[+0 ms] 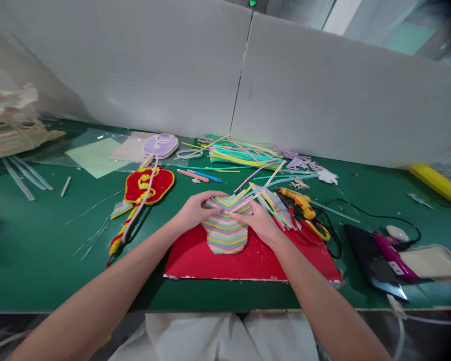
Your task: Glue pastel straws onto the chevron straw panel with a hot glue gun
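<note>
A flat piece with zigzag stripes in pastel colours (227, 239), built from fuzzy pipe cleaners, lies over a red board (206, 268). My left hand (195, 209) grips its left edge, thumb on top. From the right, my right hand (261, 223) holds the opposite edge, with its thumb near the middle. A long pale pipe cleaner (274, 174) runs from beside the right thumb up past the top of the piece. Parts of both hands' fingers are hidden beneath the piece. Cut pastel pipe cleaners (276, 205) lie just right of my right hand.
A yellow glue gun (298, 199) and yellow-handled scissors (317, 229) lie at the right, near a black tablet (372, 260). Behind is a heap of pipe cleaners (236, 153). A red fan-shaped craft (150, 186) and a purple one (160, 145) lie left.
</note>
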A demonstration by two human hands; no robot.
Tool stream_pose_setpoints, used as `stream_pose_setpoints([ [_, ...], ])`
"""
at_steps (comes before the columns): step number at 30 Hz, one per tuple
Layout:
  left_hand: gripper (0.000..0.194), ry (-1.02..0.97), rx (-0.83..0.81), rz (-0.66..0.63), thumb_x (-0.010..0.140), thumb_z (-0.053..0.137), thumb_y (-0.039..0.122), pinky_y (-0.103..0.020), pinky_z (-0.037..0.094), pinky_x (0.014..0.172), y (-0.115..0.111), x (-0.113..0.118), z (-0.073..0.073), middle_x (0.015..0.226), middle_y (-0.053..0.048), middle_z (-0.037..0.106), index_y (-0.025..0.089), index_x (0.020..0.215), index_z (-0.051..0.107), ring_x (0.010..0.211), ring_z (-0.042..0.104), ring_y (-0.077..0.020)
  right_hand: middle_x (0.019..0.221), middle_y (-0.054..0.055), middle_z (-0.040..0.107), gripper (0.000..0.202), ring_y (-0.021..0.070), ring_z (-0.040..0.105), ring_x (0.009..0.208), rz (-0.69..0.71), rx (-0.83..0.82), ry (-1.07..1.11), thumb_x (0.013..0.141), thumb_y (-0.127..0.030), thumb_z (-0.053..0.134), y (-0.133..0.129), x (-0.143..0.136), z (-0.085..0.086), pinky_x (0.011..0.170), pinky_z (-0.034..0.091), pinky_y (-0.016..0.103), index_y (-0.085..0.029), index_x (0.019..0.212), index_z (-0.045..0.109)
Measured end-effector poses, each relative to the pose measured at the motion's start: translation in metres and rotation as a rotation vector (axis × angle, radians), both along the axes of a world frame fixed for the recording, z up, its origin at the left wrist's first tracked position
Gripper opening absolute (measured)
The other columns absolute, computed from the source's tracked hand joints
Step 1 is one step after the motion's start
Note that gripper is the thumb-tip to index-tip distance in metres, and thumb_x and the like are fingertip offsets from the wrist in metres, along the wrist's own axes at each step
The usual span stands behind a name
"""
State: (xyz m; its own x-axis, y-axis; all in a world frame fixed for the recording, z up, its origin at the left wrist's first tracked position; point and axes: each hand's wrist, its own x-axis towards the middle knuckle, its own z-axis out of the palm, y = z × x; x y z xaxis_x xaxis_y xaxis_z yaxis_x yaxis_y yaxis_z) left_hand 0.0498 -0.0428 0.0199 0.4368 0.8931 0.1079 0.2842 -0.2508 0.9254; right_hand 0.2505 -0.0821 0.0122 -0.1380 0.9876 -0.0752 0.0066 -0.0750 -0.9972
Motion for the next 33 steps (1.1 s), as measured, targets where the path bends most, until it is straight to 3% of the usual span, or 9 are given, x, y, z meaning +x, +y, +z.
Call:
stream_pose_setpoints([
  [11,0.039,0.009,0.023,0.02,0.071,0.067,0.03,-0.025,0.052,0.072,-0.0025,0.0023,0.003,0.108,-0.004,0.07,0.018,0.108,0.067,0.083,0.064,-0.0167,0.105,0.005,0.072,0.044,0.0248,0.066,0.102,-0.023,0.009,-0.019,0.065,-0.034,0.078,-0.0008,-0.0033,0.0031,0.091,0.052,0.042,-0.021,0.105,0.064],
  [17,0.048,0.019,0.052,0.048,0.072,0.066,0.029,-0.025,0.051,0.069,-0.0032,0.0029,0.0047,0.109,-0.004,0.069,0.017,0.118,0.062,0.08,0.063,-0.0159,0.106,0.004,0.072,0.045,0.0237,0.067,0.1,-0.03,0.014,-0.034,0.064,-0.031,0.078,-0.0008,-0.0017,0.0027,0.09,0.053,0.041,-0.021,0.105,0.063],
  [27,0.04,0.003,0.042,0.039,0.072,0.066,0.027,-0.027,0.054,0.076,-0.0039,0.0036,0.0039,0.113,-0.004,0.07,0.019,0.112,0.066,0.092,0.066,-0.0193,0.107,0.006,0.072,0.046,0.0255,0.066,0.102,-0.04,0.012,-0.018,0.064,-0.035,0.077,0.0011,-0.003,-0.0009,0.094,0.05,0.046,-0.021,0.106,0.063],
  [33,0.04,-0.016,0.027,0.05,0.073,0.066,0.03,-0.027,0.054,0.071,-0.0033,0.0035,0.001,0.106,-0.004,0.072,0.019,0.111,0.067,0.085,0.068,-0.0192,0.109,0.005,0.071,0.046,0.0246,0.066,0.104,-0.034,0.014,0.008,0.065,-0.034,0.077,0.0011,-0.0036,-0.0022,0.096,0.049,0.045,-0.022,0.107,0.063],
])
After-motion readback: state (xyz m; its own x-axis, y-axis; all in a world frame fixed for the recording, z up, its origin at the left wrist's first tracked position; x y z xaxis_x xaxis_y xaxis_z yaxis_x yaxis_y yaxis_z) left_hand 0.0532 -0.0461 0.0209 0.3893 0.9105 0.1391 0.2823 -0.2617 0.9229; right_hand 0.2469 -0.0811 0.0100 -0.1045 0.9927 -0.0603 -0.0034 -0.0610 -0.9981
